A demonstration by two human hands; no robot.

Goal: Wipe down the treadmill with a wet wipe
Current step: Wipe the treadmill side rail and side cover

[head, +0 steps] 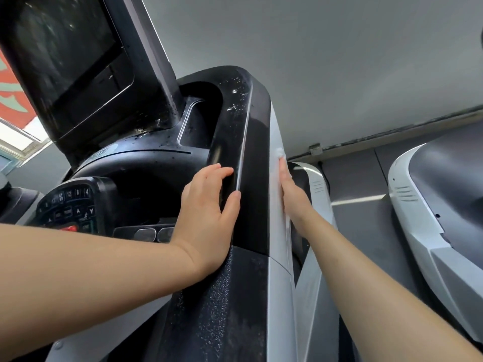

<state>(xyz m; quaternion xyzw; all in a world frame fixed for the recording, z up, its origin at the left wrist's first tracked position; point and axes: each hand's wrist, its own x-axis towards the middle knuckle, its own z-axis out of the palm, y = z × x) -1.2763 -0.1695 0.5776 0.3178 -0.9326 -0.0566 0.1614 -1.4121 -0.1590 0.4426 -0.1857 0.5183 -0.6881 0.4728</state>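
The treadmill's black console (146,163) with its dark screen (62,48) fills the left and middle of the head view. My left hand (209,212) holds the glossy black rim (243,142) of the console's right arm, fingers over its inner side and thumb on the outer. My right hand (292,194) lies flat with straight fingers against the grey side panel (278,257) of that arm. It presses a white wet wipe (279,153) onto the panel, and only a bit of the wipe shows past the fingertips. Water droplets speckle the console top.
A keypad (68,205) with a red button sits at the lower left. Another white and grey machine (418,205) stands close on the right. A grey wall (339,61) rises behind, and a narrow gap separates the two machines.
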